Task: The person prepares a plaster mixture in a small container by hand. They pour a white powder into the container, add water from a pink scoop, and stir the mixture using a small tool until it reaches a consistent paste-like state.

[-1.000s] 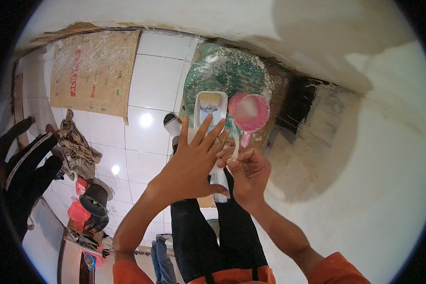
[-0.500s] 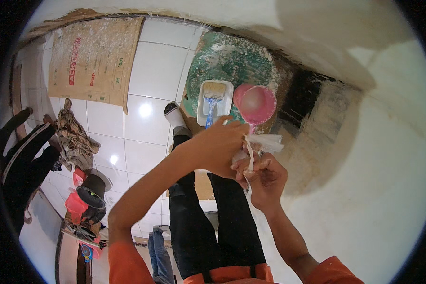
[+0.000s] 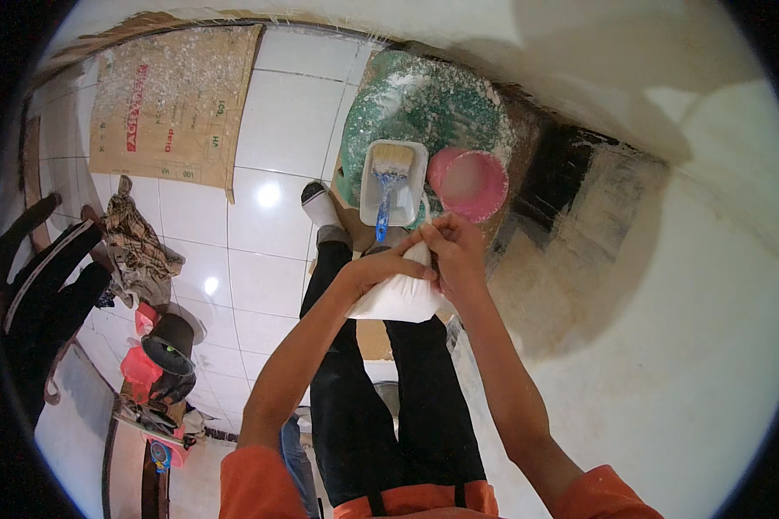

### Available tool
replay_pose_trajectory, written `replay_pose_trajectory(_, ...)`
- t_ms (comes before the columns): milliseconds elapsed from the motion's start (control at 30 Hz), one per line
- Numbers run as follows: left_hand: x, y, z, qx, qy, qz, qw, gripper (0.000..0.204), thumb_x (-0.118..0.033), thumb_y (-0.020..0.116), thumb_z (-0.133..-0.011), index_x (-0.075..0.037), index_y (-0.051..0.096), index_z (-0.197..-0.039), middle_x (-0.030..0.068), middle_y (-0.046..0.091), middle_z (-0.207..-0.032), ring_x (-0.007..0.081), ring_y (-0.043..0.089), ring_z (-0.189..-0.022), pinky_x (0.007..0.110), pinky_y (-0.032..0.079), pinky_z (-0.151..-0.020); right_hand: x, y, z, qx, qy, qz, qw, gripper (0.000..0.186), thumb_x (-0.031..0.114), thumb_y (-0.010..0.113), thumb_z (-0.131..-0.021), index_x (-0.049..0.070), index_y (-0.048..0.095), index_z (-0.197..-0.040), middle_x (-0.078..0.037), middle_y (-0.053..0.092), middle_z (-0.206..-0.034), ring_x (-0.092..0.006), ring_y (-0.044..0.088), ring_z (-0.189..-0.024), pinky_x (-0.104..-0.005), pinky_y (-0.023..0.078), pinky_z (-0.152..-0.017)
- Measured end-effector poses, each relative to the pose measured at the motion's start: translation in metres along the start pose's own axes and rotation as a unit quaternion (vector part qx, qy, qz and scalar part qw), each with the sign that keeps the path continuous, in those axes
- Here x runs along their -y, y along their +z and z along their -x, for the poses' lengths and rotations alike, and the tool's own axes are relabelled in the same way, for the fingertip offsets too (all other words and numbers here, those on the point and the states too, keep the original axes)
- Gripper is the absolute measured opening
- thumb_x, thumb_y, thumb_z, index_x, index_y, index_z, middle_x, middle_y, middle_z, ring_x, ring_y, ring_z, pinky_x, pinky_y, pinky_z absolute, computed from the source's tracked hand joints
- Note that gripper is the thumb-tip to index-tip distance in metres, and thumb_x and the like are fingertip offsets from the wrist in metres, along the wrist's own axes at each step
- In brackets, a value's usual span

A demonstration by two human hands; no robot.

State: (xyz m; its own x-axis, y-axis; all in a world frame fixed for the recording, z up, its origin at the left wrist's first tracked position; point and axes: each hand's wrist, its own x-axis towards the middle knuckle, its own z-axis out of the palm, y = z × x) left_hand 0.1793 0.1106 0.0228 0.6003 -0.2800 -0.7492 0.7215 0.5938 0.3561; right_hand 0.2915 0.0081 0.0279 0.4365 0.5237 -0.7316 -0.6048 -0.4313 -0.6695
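Note:
Both hands meet in front of my legs around a bulging white bag (image 3: 396, 301) that looks filled. My left hand (image 3: 388, 266) is closed round its upper part, thumb across the front. With bent fingers, my right hand (image 3: 456, 253) pinches the bag's narrow gathered end. Just beyond the hands a white tray (image 3: 369, 192) holds a paintbrush (image 3: 389, 183) with pale bristles and a blue handle. Beside it stands a pink pail (image 3: 491, 186) with whitish stuff inside.
A green sack (image 3: 433, 99) dusted white lies by the wall under the tray and pail. Flattened brown paper packaging (image 3: 177, 112) covers tiles at far left. A black bucket (image 3: 169, 344), crumpled cloth (image 3: 130, 246) and another person's dark-clothed legs (image 3: 56, 298) are at left.
Both hands have changed hold and turned, and the white bag now hangs below them in plain view. The strip and loose plastic end seen between the fingers no longer stick out right.

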Motion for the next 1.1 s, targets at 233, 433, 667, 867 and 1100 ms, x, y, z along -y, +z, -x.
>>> replay_pose_trajectory(233, 0.038, -0.02, -0.025, -0.083, -0.084, 0.272, 0.955, 0.043, -0.017, 0.068, -0.081, -0.005, 0.053, -0.12, 0.0099, 0.069, -0.09, 0.0213, 0.07, -0.071, 0.035, 0.06, -0.065, -0.046, 0.018, -0.044, -0.043, 0.115, -0.069, 0.99, 0.011, 0.002, 0.056, -0.094, -0.003, 0.051, -0.086, -0.015, 0.063, -0.076, -0.0209, 0.064, -0.063, -0.0301, 0.054, -0.053)
replay_pose_trajectory(433, 0.061, -0.047, -0.039, -0.05, -0.045, 0.224, 0.972, 0.046, -0.022, 0.072, -0.083, -0.006, 0.054, -0.122, 0.0078, 0.068, -0.095, 0.0206, 0.07, -0.074, 0.036, 0.059, -0.067, -0.049, 0.03, -0.063, -0.003, 0.129, -0.134, 0.983, 0.01, 0.001, 0.055, -0.093, -0.005, 0.051, -0.086, -0.016, 0.061, -0.077, -0.0241, 0.064, -0.064, -0.0348, 0.055, -0.056)
replay_pose_trajectory(667, 0.062, -0.063, -0.043, -0.005, -0.028, 0.251, 0.968, 0.048, -0.026, 0.076, -0.082, -0.004, 0.057, -0.119, 0.0068, 0.068, -0.097, 0.0191, 0.069, -0.081, 0.037, 0.057, -0.075, -0.04, 0.029, -0.072, 0.02, 0.163, -0.091, 0.982, 0.005, -0.002, 0.05, -0.087, -0.006, 0.053, -0.086, -0.02, 0.063, -0.077, -0.0265, 0.063, -0.063, -0.0376, 0.054, -0.051)
replay_pose_trajectory(867, 0.057, -0.059, -0.052, -0.024, -0.018, 0.231, 0.972, 0.043, -0.026, 0.073, -0.083, 0.0, 0.058, -0.114, 0.011, 0.068, -0.098, 0.0216, 0.07, -0.083, 0.036, 0.059, -0.076, -0.038, 0.024, -0.079, 0.021, 0.129, -0.103, 0.986, 0.015, 0.0, 0.046, -0.087, -0.006, 0.057, -0.081, -0.02, 0.064, -0.077, -0.0254, 0.062, -0.062, -0.0351, 0.049, -0.046)
replay_pose_trajectory(1100, 0.029, -0.067, -0.063, -0.075, -0.051, 0.221, 0.971, 0.03, -0.028, 0.067, -0.084, -0.008, 0.063, -0.105, 0.0084, 0.07, -0.093, 0.0198, 0.07, -0.075, 0.035, 0.059, -0.067, -0.029, 0.026, -0.088, 0.011, 0.201, -0.11, 0.973, 0.022, 0.01, 0.048, -0.093, 0.001, 0.059, -0.076, -0.012, 0.063, -0.069, -0.0174, 0.047, -0.044, -0.0331, 0.033, -0.034)
